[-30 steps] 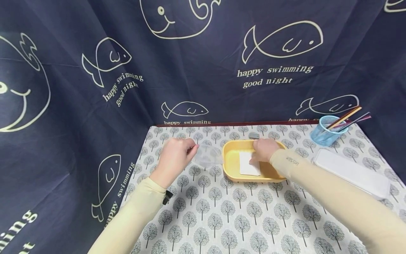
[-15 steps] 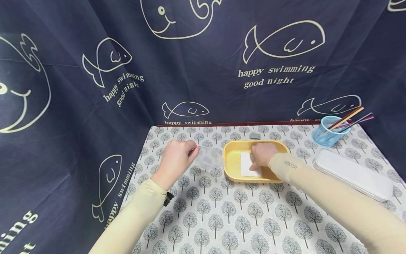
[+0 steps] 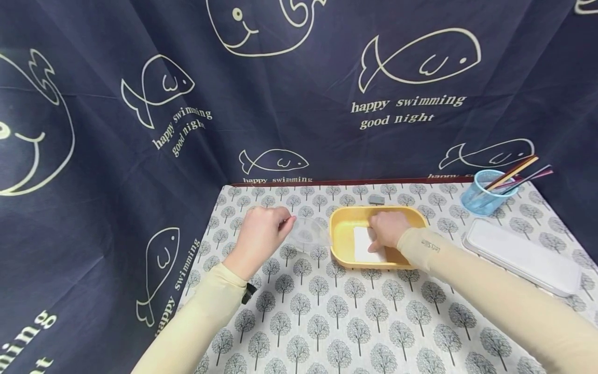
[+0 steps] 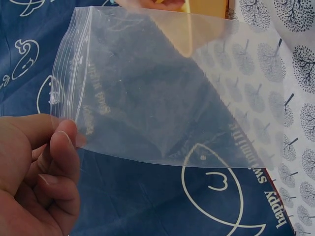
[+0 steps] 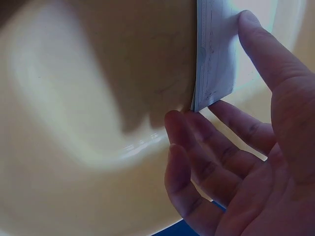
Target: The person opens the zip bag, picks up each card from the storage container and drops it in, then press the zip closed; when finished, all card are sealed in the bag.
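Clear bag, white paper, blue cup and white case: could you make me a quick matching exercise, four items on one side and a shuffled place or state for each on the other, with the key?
1. clear bag
2. white paper
3. blue cup
4. white case

A. lying flat on the tree-print cloth
B. pinched by the left hand
C. holding thin sticks
D. inside the yellow tray

Pairs: 1-B, 2-D, 3-C, 4-A
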A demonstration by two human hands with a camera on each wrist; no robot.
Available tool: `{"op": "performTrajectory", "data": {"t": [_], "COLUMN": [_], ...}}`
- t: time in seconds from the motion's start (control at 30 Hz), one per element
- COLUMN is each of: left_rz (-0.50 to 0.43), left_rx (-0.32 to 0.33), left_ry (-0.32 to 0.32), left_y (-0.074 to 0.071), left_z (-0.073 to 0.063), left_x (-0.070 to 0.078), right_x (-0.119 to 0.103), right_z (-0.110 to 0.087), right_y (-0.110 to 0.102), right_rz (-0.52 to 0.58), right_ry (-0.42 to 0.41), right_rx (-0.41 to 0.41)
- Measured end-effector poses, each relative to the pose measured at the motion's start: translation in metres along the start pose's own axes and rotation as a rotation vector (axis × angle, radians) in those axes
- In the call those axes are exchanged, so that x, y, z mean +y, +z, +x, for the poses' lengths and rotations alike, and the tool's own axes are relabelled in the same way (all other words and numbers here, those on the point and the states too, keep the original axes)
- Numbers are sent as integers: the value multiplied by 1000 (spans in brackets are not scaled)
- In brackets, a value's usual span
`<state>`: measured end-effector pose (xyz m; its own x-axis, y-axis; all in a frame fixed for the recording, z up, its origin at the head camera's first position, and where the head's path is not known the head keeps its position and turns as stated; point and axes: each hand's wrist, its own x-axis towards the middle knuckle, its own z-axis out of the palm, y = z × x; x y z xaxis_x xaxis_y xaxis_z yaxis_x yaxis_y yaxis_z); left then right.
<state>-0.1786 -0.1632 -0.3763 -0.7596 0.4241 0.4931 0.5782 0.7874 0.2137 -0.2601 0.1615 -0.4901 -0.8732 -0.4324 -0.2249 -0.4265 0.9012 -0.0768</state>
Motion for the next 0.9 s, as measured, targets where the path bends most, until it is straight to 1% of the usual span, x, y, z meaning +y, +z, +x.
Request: {"op": "performTrajectory", "data": {"t": [0.4, 0.63, 0.8, 0.9], "left_rz": [1, 0, -2, -1], "left_rx": [-9, -11, -18, -18], "left_ry": [1, 3, -1, -4], "left_y": [1, 1, 1, 1], "left_z": [-1, -1, -1, -1], "left_x": [1, 1, 1, 1], "right_x": [4, 2, 0, 1], "right_z": [0, -2, -4, -4], "right_y": [0, 1, -2, -3], "right_rz": [30, -15, -53, -45], "right_ry": [-16, -50, -43, -32], "right_rx": [1, 40, 56, 64]}}
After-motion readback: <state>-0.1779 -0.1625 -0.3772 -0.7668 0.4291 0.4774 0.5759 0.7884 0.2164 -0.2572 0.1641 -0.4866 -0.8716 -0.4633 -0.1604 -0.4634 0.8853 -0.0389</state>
